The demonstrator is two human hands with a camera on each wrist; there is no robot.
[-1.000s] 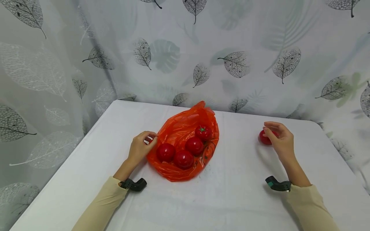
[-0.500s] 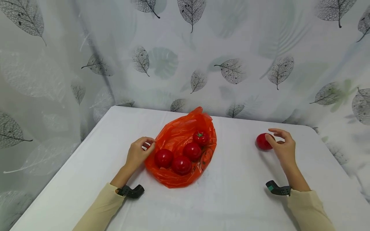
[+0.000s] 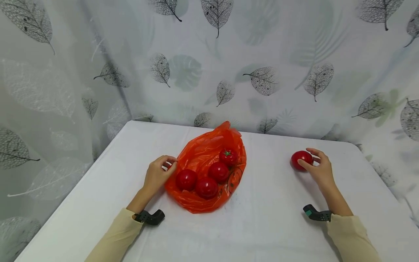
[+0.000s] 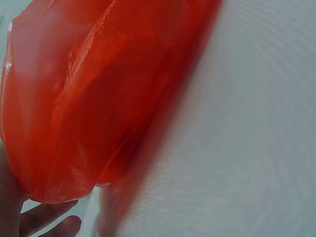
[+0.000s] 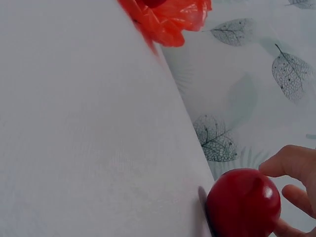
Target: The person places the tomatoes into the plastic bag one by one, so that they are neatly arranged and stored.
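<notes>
My left hand [image 3: 156, 173] pinches the left edge of an orange-red plastic bag [image 3: 199, 147]. Several red tomatoes lie in the bag's wide mouth, one [image 3: 228, 156] with a green calyx. Seen from the left wrist, the bag's film [image 4: 98, 98] hides most of that hand. Over on the right, my right hand [image 3: 320, 171] has its thumb and index finger curved around a single red tomato [image 3: 299, 160], thumb in front, index behind. The right wrist view puts this tomato [image 5: 242, 202] between the index fingertip and the thumb, the index fingertip right at its skin.
A white cloth covers the table [image 3: 262, 218], whose far edge runs close to a leaf-printed curtain [image 3: 262, 43]. Black wrist cameras sit on the left wrist [image 3: 150, 217] and the right wrist [image 3: 316, 214]. White tabletop separates the bag from the single tomato.
The right thumb has shifted across to the front of the tomato, and more of the tomato shows now. The left hand and bag stay put; the head view has tilted slightly.
</notes>
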